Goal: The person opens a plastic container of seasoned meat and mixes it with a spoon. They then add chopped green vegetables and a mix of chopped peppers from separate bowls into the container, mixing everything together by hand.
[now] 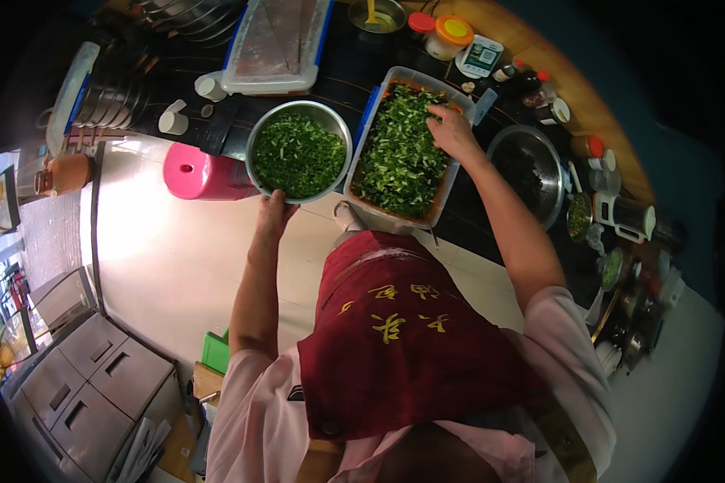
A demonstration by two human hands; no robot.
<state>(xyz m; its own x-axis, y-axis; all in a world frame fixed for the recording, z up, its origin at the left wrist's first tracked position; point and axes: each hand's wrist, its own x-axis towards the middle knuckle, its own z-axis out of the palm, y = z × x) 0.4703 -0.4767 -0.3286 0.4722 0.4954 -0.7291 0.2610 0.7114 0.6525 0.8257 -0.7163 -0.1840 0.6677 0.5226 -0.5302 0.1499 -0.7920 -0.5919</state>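
Note:
My left hand (275, 211) grips the near rim of a round stainless steel bowl (334, 122), with the thumb on the edge and the fingers beneath. Finely chopped green leaves (299, 154) fill much of the bowl. Right beside it stands a clear plastic box (393, 216) with a blue side clip. Chopped greens (399, 157) cover its contents, and orange-red shows along the edges. Over the box's far right part is my right hand (453, 134), index finger extended and the others bent. I see nothing held in it; its fingertips are at the greens.
A lidded plastic box (272, 66) lies farther back on the dark counter (338, 66). A metal bowl with dark contents (541, 181) stands to the right. Jars and bottles (534, 90) line the wall. Below the counter's left part is a pink stool (190, 172).

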